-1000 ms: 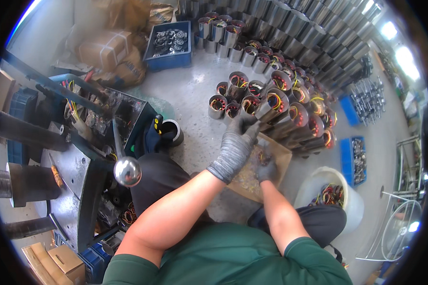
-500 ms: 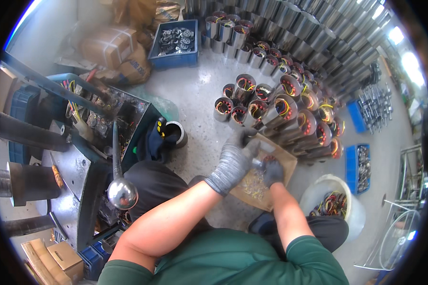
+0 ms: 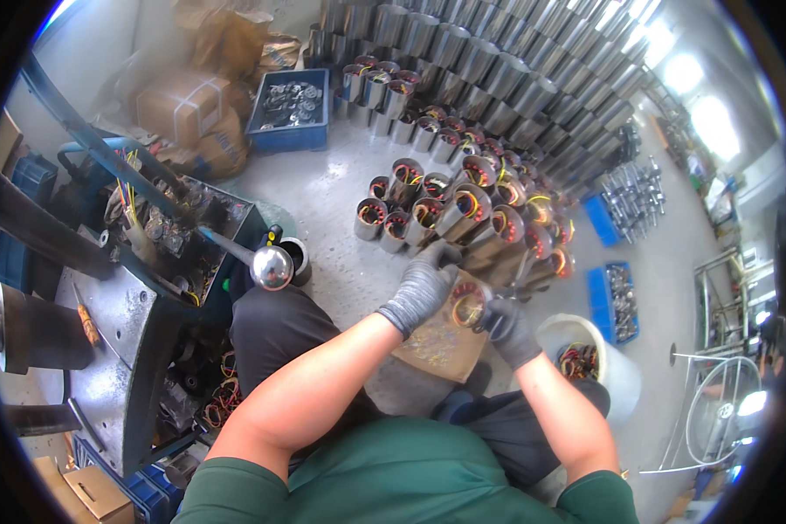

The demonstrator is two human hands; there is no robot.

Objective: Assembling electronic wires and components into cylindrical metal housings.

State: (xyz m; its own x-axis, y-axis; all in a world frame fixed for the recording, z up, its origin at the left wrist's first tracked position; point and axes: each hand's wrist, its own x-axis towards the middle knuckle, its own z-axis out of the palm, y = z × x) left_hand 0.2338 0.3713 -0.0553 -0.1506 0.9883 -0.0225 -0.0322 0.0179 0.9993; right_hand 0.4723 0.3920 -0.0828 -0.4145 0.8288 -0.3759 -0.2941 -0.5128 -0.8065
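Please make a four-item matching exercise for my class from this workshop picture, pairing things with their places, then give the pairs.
1. White tub
2. Shiny ball
3. Orange-handled tool
4. Round wired part seen against the cardboard

A. Between the left hand and right hand
B. On a grey metal plate
C. Beside the right knee
D. At the end of a lever

Pairs: 1-C, 2-D, 3-B, 4-A.

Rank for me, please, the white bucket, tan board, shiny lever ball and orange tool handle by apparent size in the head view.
1. White bucket and tan board: too alike to rank, both partly covered.
2. Shiny lever ball, perhaps nearer the camera.
3. Orange tool handle.
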